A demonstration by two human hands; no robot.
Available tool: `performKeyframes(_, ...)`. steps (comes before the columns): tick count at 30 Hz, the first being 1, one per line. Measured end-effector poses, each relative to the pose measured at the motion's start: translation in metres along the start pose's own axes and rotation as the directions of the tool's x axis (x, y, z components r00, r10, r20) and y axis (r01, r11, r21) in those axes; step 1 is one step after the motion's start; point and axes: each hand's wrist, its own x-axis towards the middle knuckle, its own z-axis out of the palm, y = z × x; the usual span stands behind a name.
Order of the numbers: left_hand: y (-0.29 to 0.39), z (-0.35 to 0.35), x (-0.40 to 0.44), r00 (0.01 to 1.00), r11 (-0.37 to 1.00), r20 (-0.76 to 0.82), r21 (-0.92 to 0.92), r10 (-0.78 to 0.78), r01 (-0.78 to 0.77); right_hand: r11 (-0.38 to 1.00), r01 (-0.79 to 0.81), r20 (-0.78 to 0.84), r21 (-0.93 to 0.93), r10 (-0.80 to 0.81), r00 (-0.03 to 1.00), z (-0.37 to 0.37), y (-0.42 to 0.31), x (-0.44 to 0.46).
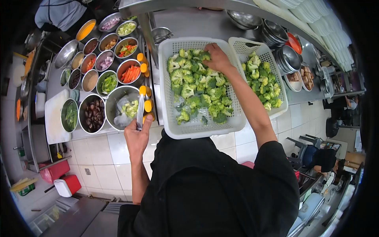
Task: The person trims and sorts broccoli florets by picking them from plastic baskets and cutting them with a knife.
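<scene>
In the head view, a white perforated basket [163,91] stands in front of me, filled with cut broccoli florets [189,90]. My right hand [216,59] reaches into its far right corner, fingers and thumb bent around a broccoli floret [204,55]. To the left of the basket, my left hand [137,137] is closed on a knife [140,111], its blade pointing up and away from me; the handle is hidden in the fingers. Beyond the knife sits a steel pot [112,103] with a plastic bag and pale green cut pieces inside.
A second white basket [282,103] of broccoli stands at the right. Several steel containers hold dark mushrooms [93,114], carrot strips [130,74] and other ingredients at left. Yellow-capped bottles [145,91] line the counter edge. Stacked bowls [287,59] are farther right, beneath a metal shelf [185,4].
</scene>
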Motion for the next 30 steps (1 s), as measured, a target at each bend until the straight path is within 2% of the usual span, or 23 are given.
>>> performKeyframes(2, 0.001, -0.001, 0.002, 1.0, 0.999, 0.026, 0.032, 0.012, -0.013, 0.977, -0.037, -0.039, 0.209, 0.046, 0.998, -0.003, 0.006, 0.0)
performKeyframes(3, 0.002, -0.001, 0.004, 0.999, 0.999, 0.04, 0.048, 0.018, -0.019, 0.873, -0.144, 0.013, 0.466, 0.156, 0.988, -0.004, 0.007, 0.0)
performKeyframes(4, 0.004, -0.001, 0.005, 0.999, 0.999, 0.045, 0.05, 0.02, -0.022, 0.692, -0.241, 0.093, 0.681, 0.245, 0.965, -0.01, 0.004, -0.001)
performKeyframes(5, 0.006, 0.0, 0.007, 0.998, 0.998, 0.051, 0.052, 0.022, -0.025, 0.449, -0.321, 0.193, 0.834, 0.308, 0.932, -0.017, 0.0, -0.003)
performKeyframes(8, 0.013, 0.005, 0.01, 0.996, 0.999, 0.072, 0.011, 0.05, -0.05, -0.028, -0.358, 0.356, 0.933, 0.2, 0.913, -0.037, -0.021, -0.023)
performKeyframes(14, 0.025, 0.017, 0.009, 0.985, 0.994, 0.138, -0.046, 0.106, -0.101, -0.156, -0.393, 0.417, 0.906, 0.186, 0.89, -0.041, -0.048, -0.052)
performKeyframes(17, 0.024, 0.02, 0.01, 0.98, 0.994, 0.168, -0.028, 0.105, -0.101, -0.144, -0.397, 0.421, 0.906, 0.228, 0.878, -0.048, -0.061, -0.062)
performKeyframes(20, 0.025, 0.021, 0.01, 0.981, 0.993, 0.159, -0.049, 0.11, -0.103, -0.054, -0.293, 0.295, 0.955, 0.296, 0.908, -0.06, -0.056, -0.071)
performKeyframes(22, 0.023, 0.02, 0.009, 0.984, 0.993, 0.141, -0.051, 0.11, -0.104, 0.097, -0.223, 0.157, 0.97, 0.446, 0.881, -0.073, -0.026, -0.072)
performKeyframes(23, 0.02, 0.019, 0.01, 0.986, 0.994, 0.13, -0.036, 0.108, -0.104, 0.28, -0.203, 0.004, 0.938, 0.578, 0.816, -0.081, -0.008, -0.074)
performKeyframes(24, 0.016, 0.016, 0.01, 0.988, 0.994, 0.115, -0.021, 0.105, -0.103, 0.453, -0.207, -0.169, 0.867, 0.659, 0.733, -0.088, 0.013, -0.075)
performKeyframes(25, 0.013, 0.014, 0.011, 0.99, 0.996, 0.11, 0.01, 0.087, -0.089, 0.707, -0.205, -0.446, 0.677, 0.616, 0.649, -0.092, 0.04, -0.078)
performKeyframes(26, 0.009, 0.012, 0.011, 0.991, 0.996, 0.104, 0.014, 0.081, -0.083, 0.88, -0.233, -0.685, 0.414, 0.47, 0.557, -0.097, 0.063, -0.081)
performKeyframes(28, 0.0, 0.01, 0.01, 0.993, 0.997, 0.093, 0.023, 0.068, -0.07, 0.885, -0.337, -0.729, 0.323, 0.459, 0.507, -0.111, 0.086, -0.09)
performKeyframes(29, -0.002, 0.01, 0.01, 0.995, 0.998, 0.088, 0.034, 0.056, -0.059, 0.888, -0.45, -0.744, 0.098, 0.366, 0.559, -0.11, 0.093, -0.09)
performKeyframes(30, -0.004, 0.01, 0.009, 0.995, 0.998, 0.086, 0.047, 0.048, -0.052, 0.835, -0.535, -0.737, -0.132, 0.279, 0.616, -0.107, 0.101, -0.092)
